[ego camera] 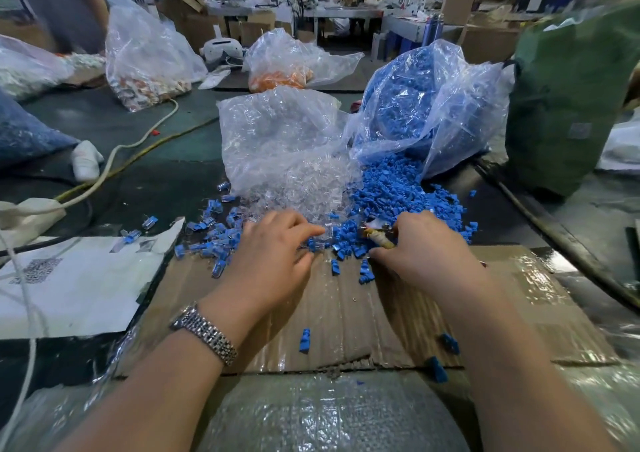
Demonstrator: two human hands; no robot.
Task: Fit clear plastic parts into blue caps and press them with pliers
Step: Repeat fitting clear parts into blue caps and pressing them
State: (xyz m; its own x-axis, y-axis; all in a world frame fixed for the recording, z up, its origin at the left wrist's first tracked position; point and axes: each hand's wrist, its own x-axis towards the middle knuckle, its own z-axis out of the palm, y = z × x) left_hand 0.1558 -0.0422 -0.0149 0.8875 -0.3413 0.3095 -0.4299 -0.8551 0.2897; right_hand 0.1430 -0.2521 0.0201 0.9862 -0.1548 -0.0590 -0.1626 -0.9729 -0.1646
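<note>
A heap of blue caps (401, 195) spills from a clear bag (426, 105) onto the cardboard sheet (346, 313). Beside it, clear plastic parts (304, 188) pour out of another bag (277, 133). My left hand (273, 257) reaches into the parts and pinches a small clear part with a blue cap (313, 243) at its fingertips. My right hand (422, 247) grips the pliers (379, 235) by their taped handle, the metal jaws pointing left over the blue caps. Assembled blue-and-clear pieces (214, 237) lie scattered to the left.
Bags of orange parts (280, 79) and mixed parts (149, 81) stand further back. A white cable (114, 160) and power strip (27, 216) lie left, next to a white paper sheet (69, 285). A green sack (568, 105) stands at the right. Bubble wrap (329, 413) covers the near edge.
</note>
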